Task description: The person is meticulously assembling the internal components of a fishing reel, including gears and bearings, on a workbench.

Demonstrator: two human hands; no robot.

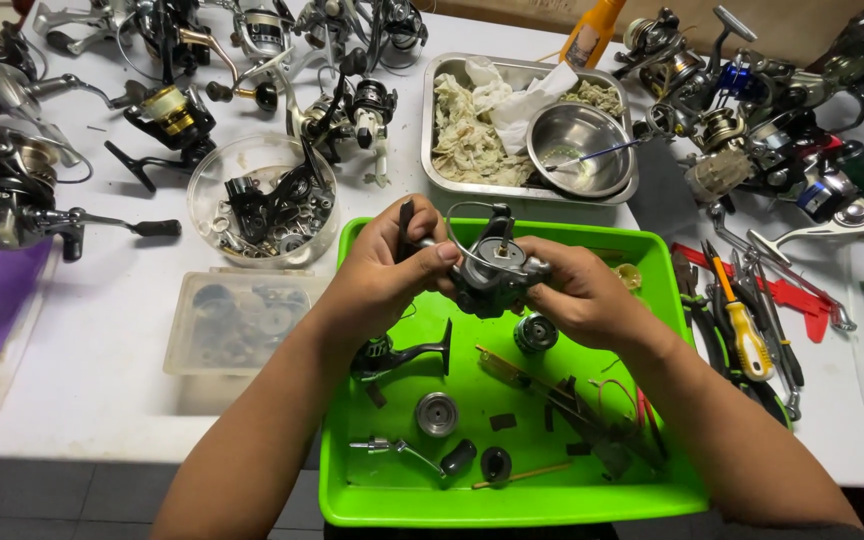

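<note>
Both my hands hold a dark grey fishing reel body (492, 265) with a wire bail above the green tray (392, 505). My left hand (387, 270) grips its left side near a black handle stub, thumb on top. From the right, my right hand (577, 295) clasps the reel body. Under the hands, loose reel parts lie in the tray: a black handle arm (402, 355), a round metal spool (436, 413), a small geared cylinder (534, 333), a crank (392, 448) and thin rods.
A clear round bowl (252, 165) and a clear lidded box (237, 320) of small parts sit left of the tray. Behind is a steel pan (442, 80) with rags and a steel bowl (580, 150). Several reels lie around; screwdrivers and pliers (747, 335) lie to the right.
</note>
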